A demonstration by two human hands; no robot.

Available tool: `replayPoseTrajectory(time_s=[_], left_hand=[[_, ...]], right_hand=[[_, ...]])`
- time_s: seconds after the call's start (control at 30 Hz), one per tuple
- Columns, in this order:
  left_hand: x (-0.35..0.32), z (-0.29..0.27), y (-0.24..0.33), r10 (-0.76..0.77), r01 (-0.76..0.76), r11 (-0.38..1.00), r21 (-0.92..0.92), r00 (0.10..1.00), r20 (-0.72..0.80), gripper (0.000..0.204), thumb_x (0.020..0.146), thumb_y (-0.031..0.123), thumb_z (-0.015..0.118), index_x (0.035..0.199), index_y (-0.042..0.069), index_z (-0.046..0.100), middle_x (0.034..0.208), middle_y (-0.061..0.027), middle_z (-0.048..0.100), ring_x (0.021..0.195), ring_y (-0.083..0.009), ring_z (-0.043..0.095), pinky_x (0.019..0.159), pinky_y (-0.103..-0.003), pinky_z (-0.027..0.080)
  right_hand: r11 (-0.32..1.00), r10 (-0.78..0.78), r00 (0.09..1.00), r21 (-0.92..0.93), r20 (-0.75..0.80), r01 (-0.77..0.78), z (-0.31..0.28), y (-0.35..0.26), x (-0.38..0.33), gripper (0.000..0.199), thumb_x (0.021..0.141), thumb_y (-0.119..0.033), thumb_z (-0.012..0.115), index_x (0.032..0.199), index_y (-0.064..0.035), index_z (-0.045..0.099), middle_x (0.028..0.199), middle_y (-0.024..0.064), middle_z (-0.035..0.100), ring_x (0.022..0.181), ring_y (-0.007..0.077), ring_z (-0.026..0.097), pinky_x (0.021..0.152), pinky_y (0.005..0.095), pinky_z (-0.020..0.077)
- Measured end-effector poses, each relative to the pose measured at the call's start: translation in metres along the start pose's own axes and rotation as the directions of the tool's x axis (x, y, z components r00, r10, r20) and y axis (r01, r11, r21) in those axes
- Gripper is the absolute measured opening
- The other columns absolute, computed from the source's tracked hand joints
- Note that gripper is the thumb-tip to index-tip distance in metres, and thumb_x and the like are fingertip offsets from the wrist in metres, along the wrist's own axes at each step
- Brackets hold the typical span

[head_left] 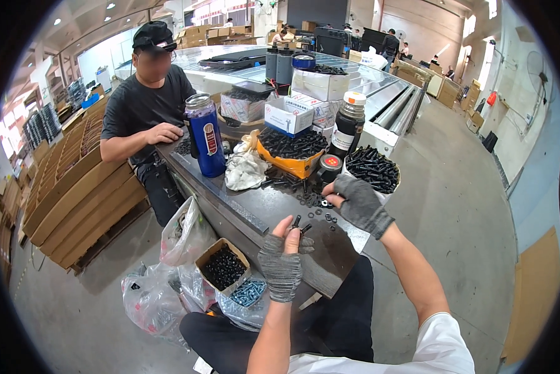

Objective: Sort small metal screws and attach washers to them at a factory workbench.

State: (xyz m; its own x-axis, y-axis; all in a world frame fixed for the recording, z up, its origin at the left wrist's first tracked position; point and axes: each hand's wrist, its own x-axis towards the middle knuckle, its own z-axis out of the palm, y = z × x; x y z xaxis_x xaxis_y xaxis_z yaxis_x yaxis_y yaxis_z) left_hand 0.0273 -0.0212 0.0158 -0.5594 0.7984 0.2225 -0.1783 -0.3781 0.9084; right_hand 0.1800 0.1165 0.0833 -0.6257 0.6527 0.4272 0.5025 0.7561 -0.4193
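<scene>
My left hand (282, 263), in a grey fingerless glove, is closed on black bolts (297, 223) that stick up past the thumb and fingers. It is held over the near end of the dark work table (242, 215). To its right and farther off, my right hand (362, 204), gloved the same way, reaches over loose washers (319, 212) strewn on the table. The right fingers are bent together; whatever is between the tips is too small to make out. Close by are a box of black bolts (373, 169) and a jar lid with a red top (330, 163).
An orange-edged box of bolts (292, 163), a white rag (245, 171), a blue flask (209, 143) and a dark bottle (346, 128) crowd the table. A co-worker (149, 93) sits across at left. Below stand a carton of black parts (224, 267) and blue-silver screws (247, 292).
</scene>
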Motion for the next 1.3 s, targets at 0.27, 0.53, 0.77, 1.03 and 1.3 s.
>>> replayPoseTrajectory(time_s=[0.27,0.53,0.77,1.03,1.3], left_hand=[[0.004,-0.004,-0.012,0.079,-0.08,0.994,0.075,0.997,0.014,0.022,0.097,0.009,0.064,0.116,-0.001,0.066,0.098,-0.0087,0.068,0.087,-0.0144,0.066,0.079,-0.028,0.054],[0.004,-0.002,-0.009,0.062,-0.063,0.992,0.106,0.998,0.018,0.021,0.096,0.008,0.064,0.115,-0.001,0.067,0.099,-0.0079,0.068,0.087,-0.0133,0.064,0.08,-0.027,0.051],[0.005,-0.003,-0.01,0.105,-0.107,0.98,0.166,0.994,0.022,0.021,0.096,0.008,0.064,0.115,-0.001,0.067,0.1,-0.0088,0.069,0.089,-0.0141,0.064,0.08,-0.028,0.052],[0.005,-0.002,-0.01,0.122,-0.125,0.975,0.182,0.992,0.029,0.021,0.095,0.009,0.065,0.114,-0.001,0.067,0.097,-0.0091,0.069,0.087,-0.015,0.064,0.08,-0.029,0.052],[0.011,-0.003,-0.016,0.102,-0.116,0.966,0.232,0.992,0.073,0.02,0.095,0.01,0.064,0.112,-0.001,0.068,0.094,-0.0093,0.069,0.083,-0.0156,0.065,0.077,-0.03,0.052]], right_hand=[[0.976,-0.073,0.982,-0.188,0.172,0.106,0.045,0.021,0.022,0.019,0.085,-0.019,0.067,0.101,-0.0074,0.066,0.099,0.0139,0.061,0.1,0.0344,0.061,0.087,0.0442,0.0493],[0.966,-0.151,0.979,-0.188,0.14,0.176,0.061,0.042,0.024,0.016,0.086,-0.015,0.061,0.099,-0.0047,0.063,0.097,0.0157,0.061,0.098,0.036,0.062,0.081,0.0456,0.0512],[0.96,-0.127,0.972,-0.22,0.196,0.17,0.05,0.026,0.026,0.016,0.086,-0.013,0.059,0.1,-0.0049,0.063,0.098,0.0162,0.062,0.096,0.0361,0.063,0.08,0.045,0.0519],[0.992,-0.098,0.987,-0.068,0.127,0.107,0.047,0.023,0.025,0.013,0.086,-0.013,0.061,0.095,-0.0053,0.063,0.091,0.0154,0.066,0.092,0.0355,0.065,0.078,0.0446,0.0511],[0.993,-0.079,0.986,-0.078,0.145,0.091,0.028,0.021,0.032,0.015,0.091,-0.018,0.06,0.1,-0.0066,0.061,0.09,0.0153,0.067,0.09,0.0351,0.066,0.079,0.0435,0.0508]])
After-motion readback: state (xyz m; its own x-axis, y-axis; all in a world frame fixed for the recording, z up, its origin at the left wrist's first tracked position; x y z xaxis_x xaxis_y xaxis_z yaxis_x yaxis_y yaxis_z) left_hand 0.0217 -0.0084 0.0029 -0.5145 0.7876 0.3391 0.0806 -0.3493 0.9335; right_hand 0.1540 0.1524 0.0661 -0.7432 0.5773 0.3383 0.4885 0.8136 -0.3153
